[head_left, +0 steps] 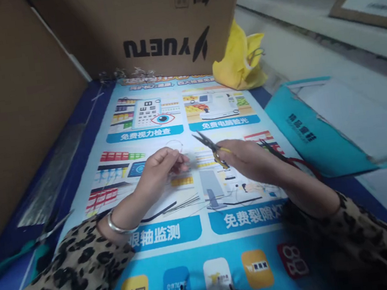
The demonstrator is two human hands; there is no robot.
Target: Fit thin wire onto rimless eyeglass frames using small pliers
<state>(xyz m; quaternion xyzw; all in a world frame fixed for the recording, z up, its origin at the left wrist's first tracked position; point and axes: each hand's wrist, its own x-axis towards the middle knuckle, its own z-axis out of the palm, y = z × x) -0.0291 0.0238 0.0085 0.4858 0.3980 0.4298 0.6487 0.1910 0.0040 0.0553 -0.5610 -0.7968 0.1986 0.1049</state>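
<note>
My left hand (164, 165) has its fingers pinched on a thin wire loop (175, 143), which arcs up above the fingertips. To its right, my right hand (243, 155) grips pliers (211, 146) with yellow handles and dark pointed jaws. The jaws point up and left, slightly parted, and do not touch the wire. Both hands are over a printed poster (205, 231). Several thin straight wires (183, 205) lie on the poster below the hands.
Cardboard boxes (162, 16) stand at the back and left. A yellow bag (235, 61) sits at the back right, near small wire pieces (127, 74) at the back left. A teal box (313, 134) is on the right; green-handled scissors (32, 252) lie left.
</note>
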